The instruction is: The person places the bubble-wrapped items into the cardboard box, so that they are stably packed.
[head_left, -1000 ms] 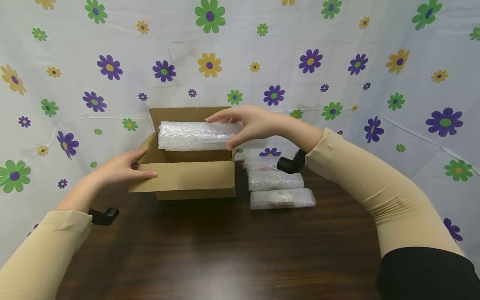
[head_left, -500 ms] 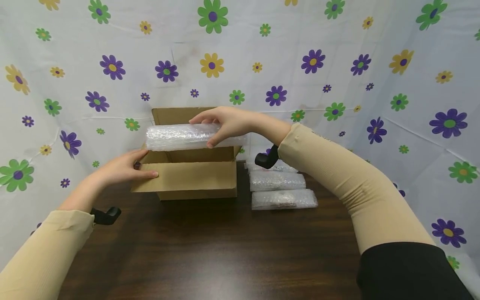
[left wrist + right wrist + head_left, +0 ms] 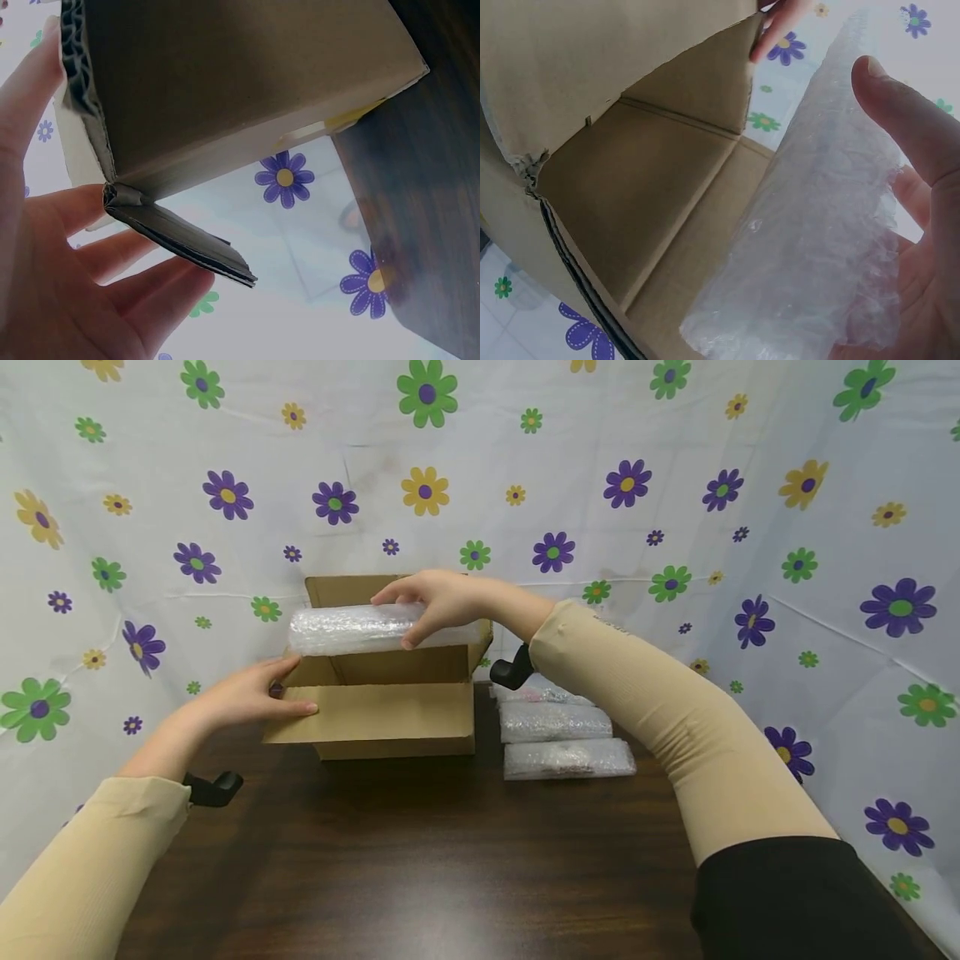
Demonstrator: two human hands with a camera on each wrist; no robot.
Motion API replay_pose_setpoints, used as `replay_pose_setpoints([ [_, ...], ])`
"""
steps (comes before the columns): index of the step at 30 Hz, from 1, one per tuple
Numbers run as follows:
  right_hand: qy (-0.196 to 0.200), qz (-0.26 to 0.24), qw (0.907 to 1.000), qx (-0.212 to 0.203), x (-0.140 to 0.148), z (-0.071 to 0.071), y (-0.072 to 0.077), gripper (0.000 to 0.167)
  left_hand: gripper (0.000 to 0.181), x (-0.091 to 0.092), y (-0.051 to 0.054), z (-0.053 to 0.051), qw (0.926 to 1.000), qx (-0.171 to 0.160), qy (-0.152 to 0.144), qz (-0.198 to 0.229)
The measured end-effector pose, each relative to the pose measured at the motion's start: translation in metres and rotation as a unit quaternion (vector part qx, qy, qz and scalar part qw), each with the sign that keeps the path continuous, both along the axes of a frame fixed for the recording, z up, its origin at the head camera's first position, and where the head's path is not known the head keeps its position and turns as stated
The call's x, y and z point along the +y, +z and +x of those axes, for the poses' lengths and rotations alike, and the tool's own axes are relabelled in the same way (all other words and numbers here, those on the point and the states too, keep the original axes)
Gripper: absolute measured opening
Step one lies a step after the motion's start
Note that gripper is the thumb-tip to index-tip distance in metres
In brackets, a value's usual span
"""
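Note:
Above the opened cardboard box [image 3: 375, 714], my right hand [image 3: 450, 597] grips a bubble-wrapped roll [image 3: 337, 631], thumb on the near side and fingers over the top. The roll lies roughly level, its left end close to my left hand [image 3: 232, 697]. That left hand holds the box's left front corner, thumb on the front flap and fingers at the side flap [image 3: 180, 240]. In the right wrist view the roll [image 3: 802, 225] is beside the box opening, and the visible part of the box's inside [image 3: 630, 195] is bare cardboard. Whatever the bubble wrap encloses is too blurred to tell.
Several bubble-wrapped packs lie in a column right of the box, the nearest pack [image 3: 568, 759] at the front. Box and packs rest on a dark wooden table [image 3: 420, 860]. A white flower-patterned cloth [image 3: 480, 460] hangs behind and at the sides.
My right hand has carried the bubble-wrapped roll leftward over the box opening, slowing in the last half second. The left hand keeps its hold on the box corner.

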State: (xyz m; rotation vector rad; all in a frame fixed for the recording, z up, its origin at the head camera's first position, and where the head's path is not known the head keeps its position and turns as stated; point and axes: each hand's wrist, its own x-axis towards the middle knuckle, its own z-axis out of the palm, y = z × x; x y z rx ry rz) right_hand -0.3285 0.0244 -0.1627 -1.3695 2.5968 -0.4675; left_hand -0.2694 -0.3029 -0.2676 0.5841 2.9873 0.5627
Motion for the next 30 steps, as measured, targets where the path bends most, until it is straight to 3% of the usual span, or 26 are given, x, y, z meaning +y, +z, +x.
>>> replay_pose_setpoints([
  [9, -0.011, 0.025, 0.9995, -0.012, -0.012, -0.01, -0.011, 0.072, 0.097, 0.002, -0.001, -0.001, 1.0, 0.006, -0.004, 0.0],
  [23, -0.037, 0.062, 0.9953, -0.064, -0.033, -0.017, -0.009, 0.066, 0.096, 0.0, 0.0, 0.003, 1.0, 0.006, -0.003, -0.005],
  [30, -0.044, 0.052, 0.9932, -0.095, -0.036, -0.021, -0.023, 0.071, 0.097, 0.001, -0.002, 0.0, 0.9999, 0.002, 0.005, -0.016],
])
